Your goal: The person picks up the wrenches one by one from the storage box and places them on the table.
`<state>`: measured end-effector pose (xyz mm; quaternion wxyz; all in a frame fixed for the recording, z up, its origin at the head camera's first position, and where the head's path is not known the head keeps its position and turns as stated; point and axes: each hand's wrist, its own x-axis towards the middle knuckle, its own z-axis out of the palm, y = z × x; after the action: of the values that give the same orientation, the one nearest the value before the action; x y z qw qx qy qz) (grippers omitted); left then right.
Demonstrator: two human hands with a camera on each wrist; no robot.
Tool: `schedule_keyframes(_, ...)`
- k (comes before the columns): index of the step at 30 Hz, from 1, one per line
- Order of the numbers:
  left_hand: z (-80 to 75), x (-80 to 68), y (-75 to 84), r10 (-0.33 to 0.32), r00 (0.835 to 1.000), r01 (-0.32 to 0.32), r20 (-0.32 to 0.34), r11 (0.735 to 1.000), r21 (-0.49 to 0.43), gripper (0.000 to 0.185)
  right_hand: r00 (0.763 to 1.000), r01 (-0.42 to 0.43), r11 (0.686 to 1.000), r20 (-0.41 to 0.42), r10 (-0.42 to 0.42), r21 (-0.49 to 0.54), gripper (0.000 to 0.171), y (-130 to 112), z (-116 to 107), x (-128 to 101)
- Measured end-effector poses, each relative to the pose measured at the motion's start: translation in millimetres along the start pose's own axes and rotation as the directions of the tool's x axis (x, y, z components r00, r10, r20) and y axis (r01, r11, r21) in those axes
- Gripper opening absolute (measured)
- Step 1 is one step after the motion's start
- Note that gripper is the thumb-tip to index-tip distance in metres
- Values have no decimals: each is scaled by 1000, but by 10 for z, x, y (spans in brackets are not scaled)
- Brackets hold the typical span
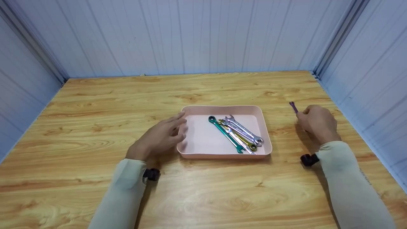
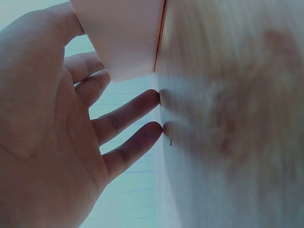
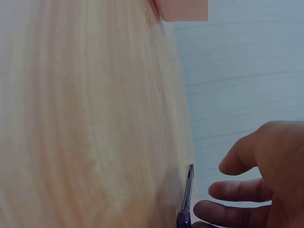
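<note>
One pink tray [image 1: 190, 154] sits at the centre of the wooden surface [image 1: 95, 105]. It contains four wrenches laid side by side along the right half, slanted from upper left to lower right: one green wrench [image 1: 222, 131], one yellow wrench [image 1: 244, 142] and two silver wrenches [image 1: 246, 132]. One further item, a small purple wrench [image 1: 293, 107], lies on the surface to the right of the tray, well apart from it. The left hand [image 1: 159, 138] rests at the tray's left wall with its fingers [image 2: 126, 114] extended and spread; the left wrist view shows two fingertips touching the surface beside the tray's corner, and the upper fingers pass behind the tray wall. No item is held in this hand. The right hand [image 1: 318, 122] is placed over the lower end of the purple wrench, back of the hand up. The right wrist view shows its fingers [image 3: 235, 190] loosely curved and parted, just beside the wrench shaft [image 3: 186, 199]; whether they touch it cannot be determined. Both forearms wear pale sleeves, each with one dark wrist mount.
</note>
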<state>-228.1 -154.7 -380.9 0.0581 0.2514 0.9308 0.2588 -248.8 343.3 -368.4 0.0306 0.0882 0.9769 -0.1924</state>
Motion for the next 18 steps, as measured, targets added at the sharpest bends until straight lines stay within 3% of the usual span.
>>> schedule_keyframes(11, -1, -8, -11, 2, 1000, -2, 0, 1000, -10, 57, 999, 34, 999, 40, -34, 12, 56, -186, -54, -35)
schedule_keyframes(18, -12, -13, 1, -18, 1000, 18, 13, 1000, 6, 58, 994, 106, 994, 6, -106, 42, 34, -364, -46, -110)
